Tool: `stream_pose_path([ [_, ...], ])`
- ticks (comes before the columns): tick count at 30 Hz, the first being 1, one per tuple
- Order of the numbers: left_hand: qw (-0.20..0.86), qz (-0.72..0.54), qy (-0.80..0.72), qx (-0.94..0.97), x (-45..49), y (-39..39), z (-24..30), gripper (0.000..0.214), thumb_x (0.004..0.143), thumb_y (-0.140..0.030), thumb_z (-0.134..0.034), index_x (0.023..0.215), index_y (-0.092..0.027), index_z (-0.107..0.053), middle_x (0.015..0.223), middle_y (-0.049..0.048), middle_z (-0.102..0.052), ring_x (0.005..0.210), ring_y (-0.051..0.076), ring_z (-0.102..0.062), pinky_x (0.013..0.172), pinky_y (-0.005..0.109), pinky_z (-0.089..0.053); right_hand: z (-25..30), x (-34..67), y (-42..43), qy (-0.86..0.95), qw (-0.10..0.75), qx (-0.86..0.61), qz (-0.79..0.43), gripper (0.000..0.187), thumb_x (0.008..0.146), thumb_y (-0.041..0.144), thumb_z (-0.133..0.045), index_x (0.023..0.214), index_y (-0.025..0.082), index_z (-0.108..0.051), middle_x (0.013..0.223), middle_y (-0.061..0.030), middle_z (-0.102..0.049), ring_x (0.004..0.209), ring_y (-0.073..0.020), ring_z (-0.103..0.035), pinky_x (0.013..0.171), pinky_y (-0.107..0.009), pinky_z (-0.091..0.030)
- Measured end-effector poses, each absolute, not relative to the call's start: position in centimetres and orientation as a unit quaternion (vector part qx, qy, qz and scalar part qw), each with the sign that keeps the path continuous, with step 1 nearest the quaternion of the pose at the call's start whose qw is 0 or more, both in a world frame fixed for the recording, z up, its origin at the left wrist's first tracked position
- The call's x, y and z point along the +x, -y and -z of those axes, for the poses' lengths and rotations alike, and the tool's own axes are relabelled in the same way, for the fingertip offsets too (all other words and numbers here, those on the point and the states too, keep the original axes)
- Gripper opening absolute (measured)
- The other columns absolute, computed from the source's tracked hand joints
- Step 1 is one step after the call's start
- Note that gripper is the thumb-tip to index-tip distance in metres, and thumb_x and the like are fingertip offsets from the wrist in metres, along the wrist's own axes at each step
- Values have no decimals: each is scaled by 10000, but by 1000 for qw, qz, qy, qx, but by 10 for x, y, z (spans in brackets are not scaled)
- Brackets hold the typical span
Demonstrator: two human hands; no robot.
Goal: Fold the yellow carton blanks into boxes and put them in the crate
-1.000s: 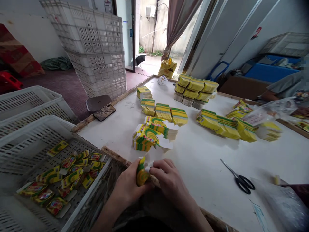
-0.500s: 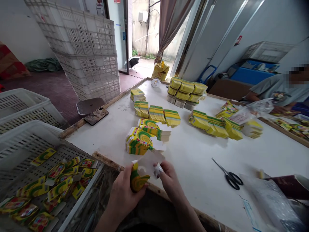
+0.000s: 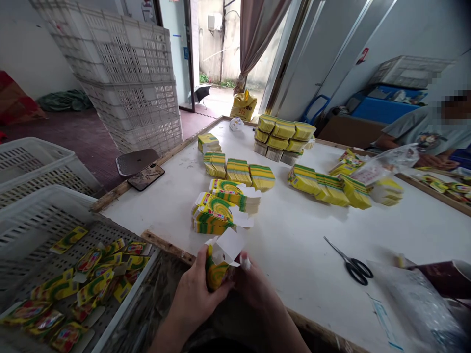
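- A small yellow-and-green cardboard carton [image 3: 216, 269] is held just over the near edge of the white table [image 3: 294, 230]. The left hand [image 3: 193, 294] is closed round its body, and the right hand [image 3: 255, 289] is pinched on its side, below a white flap that stands open.
- Judged from that open flap, this carton is only partly folded.
- Left of the table, a loose scatter of folded yellow cartons [image 3: 88, 284] is seen in a white slatted plastic crate [image 3: 33, 215]. Much of the crate's floor is bare, so little appears to be done.
- On the table just beyond the hands, a stack of flat printed carton blanks [image 3: 211, 218] is laid, with a second stack behind it.
- Black-handled scissors [image 3: 351, 267] lie on the table's right part, well apart from both hands.
- Further up the table, banded yellow bundles [image 3: 239, 171] are set in rows, and more are piled at the far end, so most of the work appears to be left.
- At the table's far right side, another person's grey sleeve [image 3: 405, 128] is seen.
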State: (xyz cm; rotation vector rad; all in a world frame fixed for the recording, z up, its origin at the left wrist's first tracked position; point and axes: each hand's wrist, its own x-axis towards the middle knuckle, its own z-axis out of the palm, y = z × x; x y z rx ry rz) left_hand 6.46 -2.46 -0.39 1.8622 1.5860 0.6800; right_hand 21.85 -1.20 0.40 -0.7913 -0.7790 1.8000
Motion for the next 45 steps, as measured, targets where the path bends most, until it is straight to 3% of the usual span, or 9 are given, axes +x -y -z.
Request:
stream_pose_path([
  [7,302,-250,-611,688,66,25,-2,758,802,-528,-603,1367,-110,-318,1068,180,-708,974,331,-696,796,436,-555,-5,218,12,278,495,-298,-767,550,610,517,-863,1061,240,-712,1008,-52,-738,886,-222,-683,837,-337,-516],
  [14,193,-274,-569,751,60,22,4,657,843,-482,-592,1345,-164,-311,1112,181,-682,967,319,-703,774,432,-579,-4,215,5,188,462,-403,-768,273,555,308,-877,709,175,-695,639,27,-673,606,-123,-590,619,-220,-476],
  [20,235,-271,-512,781,61,27,0,790,736,-232,-725,1355,-266,-236,1222,123,-631,1031,277,-679,825,392,-575,-1,213,4,278,420,-391,-770,383,614,235,-816,974,158,-711,815,-36,-739,825,-221,-680,786,-318,-509],
  [27,258,-283,-529,758,61,27,-4,521,749,-228,-670,1141,-286,-331,962,29,-648,841,255,-690,703,367,-564,4,220,14,413,449,-392,-689,609,763,622,-690,1163,164,-664,1101,-134,-719,1035,-298,-660,898,-406,-521],
  [31,292,-271,-538,743,65,26,8,605,784,-215,-596,1263,-256,-228,1087,98,-651,951,279,-687,772,417,-569,0,219,25,624,428,-413,-508,499,910,327,-590,1392,236,-501,1357,-112,-599,1254,-278,-552,1038,-410,-458],
  [35,234,-315,-551,736,64,24,18,764,749,-171,-605,1358,-202,-143,1365,223,-452,1249,333,-531,967,508,-503,3,218,23,708,429,-420,-372,532,908,83,-431,1405,260,-499,1413,-103,-560,1287,-230,-544,1064,-371,-457],
  [38,216,-331,-552,734,55,23,13,635,742,-131,-612,1293,-232,-312,1292,148,-498,1243,303,-510,1012,510,-468,9,225,17,690,462,-459,-316,567,899,62,-421,1421,273,-481,1429,-107,-547,1308,-233,-531,1060,-383,-470],
  [42,250,-354,-540,721,41,20,0,511,772,-293,-696,1205,-264,-428,1110,55,-610,1037,232,-618,889,395,-534,12,236,12,774,377,-420,-286,618,906,65,-437,1486,270,-375,1568,-145,-347,1401,-257,-414,1041,-379,-477],
  [45,264,-343,-537,724,35,20,-7,494,745,-332,-725,1165,-252,-476,1058,39,-638,983,222,-639,837,351,-540,5,245,10,791,333,-410,-310,462,923,155,-522,1376,243,-529,1541,-177,-381,1332,-271,-505,983,-355,-510],
])
